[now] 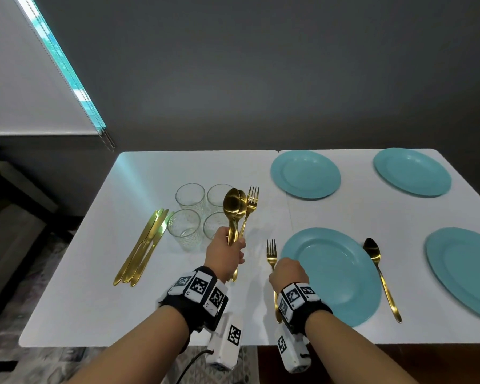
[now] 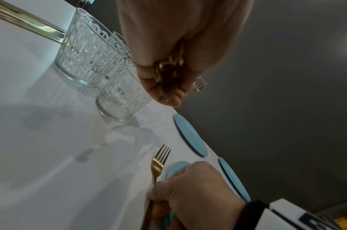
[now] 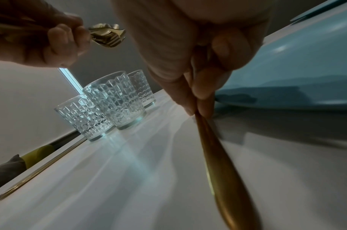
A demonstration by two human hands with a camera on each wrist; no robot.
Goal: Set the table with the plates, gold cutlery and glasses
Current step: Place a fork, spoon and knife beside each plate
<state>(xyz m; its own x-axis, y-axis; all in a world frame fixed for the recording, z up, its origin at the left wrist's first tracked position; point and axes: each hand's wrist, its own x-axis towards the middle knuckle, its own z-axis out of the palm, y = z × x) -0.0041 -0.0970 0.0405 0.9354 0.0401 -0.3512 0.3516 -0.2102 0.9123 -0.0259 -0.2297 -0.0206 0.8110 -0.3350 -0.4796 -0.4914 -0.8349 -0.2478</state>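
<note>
My left hand (image 1: 227, 253) grips a bundle of gold spoons and forks (image 1: 240, 209), held upright above the table near the glasses; the same bundle (image 3: 107, 35) shows in the right wrist view. My right hand (image 1: 287, 274) pinches the handle of a gold fork (image 1: 271, 252) that lies on the table just left of the near turquoise plate (image 1: 333, 275). The fork handle (image 3: 217, 163) runs under my fingertips (image 3: 202, 95). A gold spoon (image 1: 380, 275) lies right of that plate. Several patterned glasses (image 1: 187, 217) stand in a cluster.
Gold knives (image 1: 144, 245) lie together left of the glasses. Three more turquoise plates sit at the back (image 1: 305, 174), back right (image 1: 412, 171) and right edge (image 1: 463, 270). The white table (image 1: 94, 300) has a near edge just below my wrists.
</note>
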